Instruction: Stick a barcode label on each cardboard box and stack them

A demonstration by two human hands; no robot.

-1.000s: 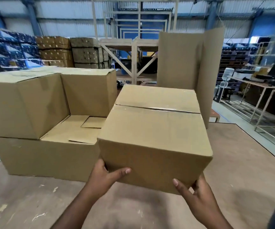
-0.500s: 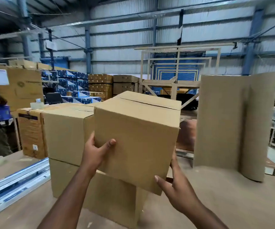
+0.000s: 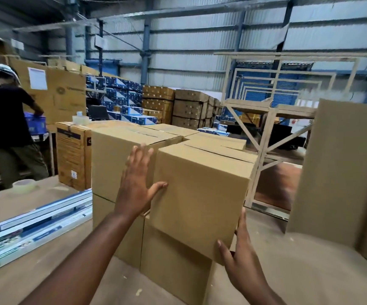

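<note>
A plain brown cardboard box (image 3: 200,194) sits on the top tier of the stack, over a lower box (image 3: 173,267). My left hand (image 3: 137,183) lies flat against its left side, fingers straight and thumb across the front face. My right hand (image 3: 239,258) cups the box's lower right corner with straight fingers. Another box (image 3: 116,159) stands beside it on the left at the same level. No barcode label shows on the faces I can see.
A tall curved cardboard sheet (image 3: 341,172) stands at the right. Long flat packs (image 3: 30,230) lie on the table at the left, with a tape roll (image 3: 24,186) behind them. A printed carton (image 3: 72,155) and a person (image 3: 8,126) are further left.
The box went from being carried in the air to resting on the stack beside the upper left box. My left hand slid up its side, and my view turned left.
</note>
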